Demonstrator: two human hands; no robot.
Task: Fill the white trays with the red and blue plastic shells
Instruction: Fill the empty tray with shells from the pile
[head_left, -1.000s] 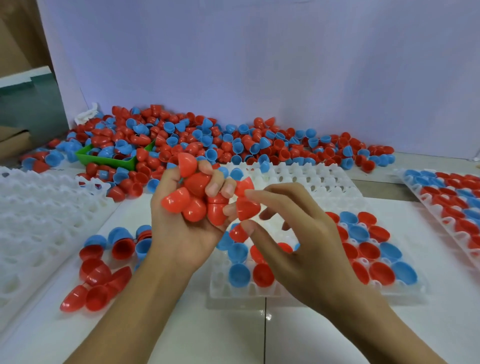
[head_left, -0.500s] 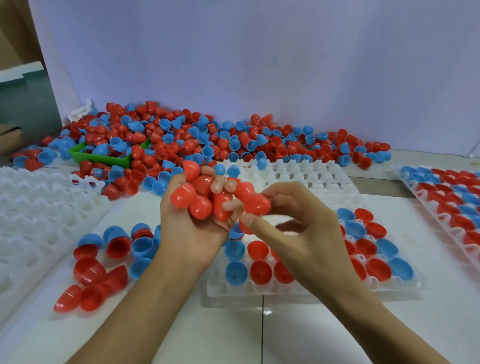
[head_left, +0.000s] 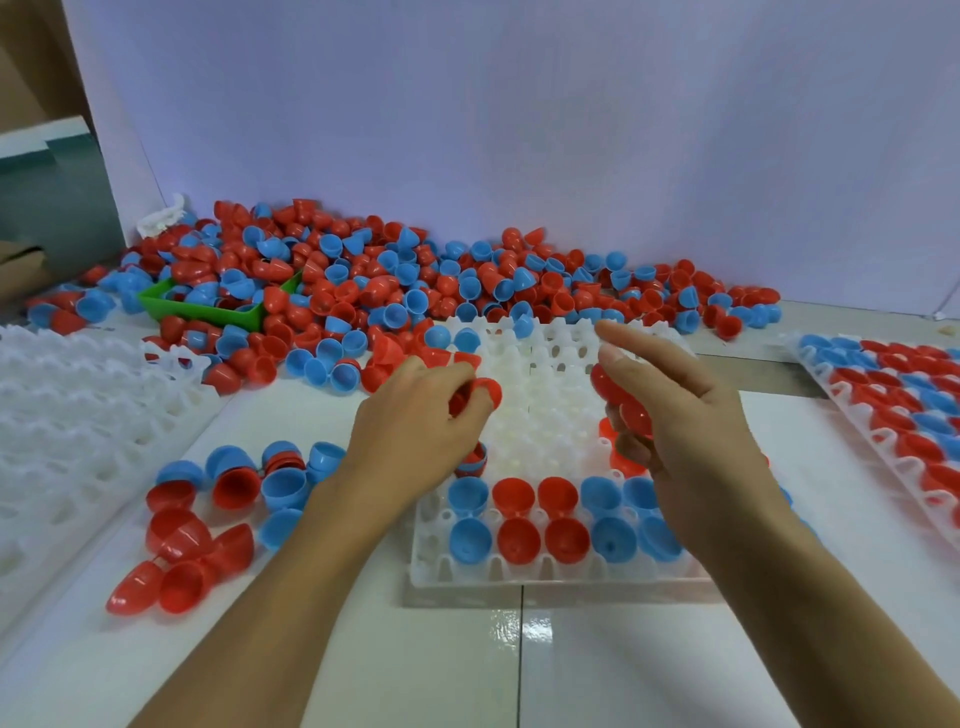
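Two hands in view, left hand (head_left: 415, 415) and right hand (head_left: 691, 431), each with red shells in it (can't count those). Three white trays: middle tray (head_left: 545, 571), stacked empties (head_left: 67, 415) on the left, filled one (head_left: 893, 410) far right. One green bin (head_left: 208, 310). Middle tray's two nearest rows show roughly six blue, four red. The back heap (head_left: 415, 280) is way too many to count.

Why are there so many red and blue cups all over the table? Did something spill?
It does look spilled. A big heap of loose shells lies along the wall, half burying a green bin. More loose shells lie on their sides left of the white tray. Nothing looks broken.
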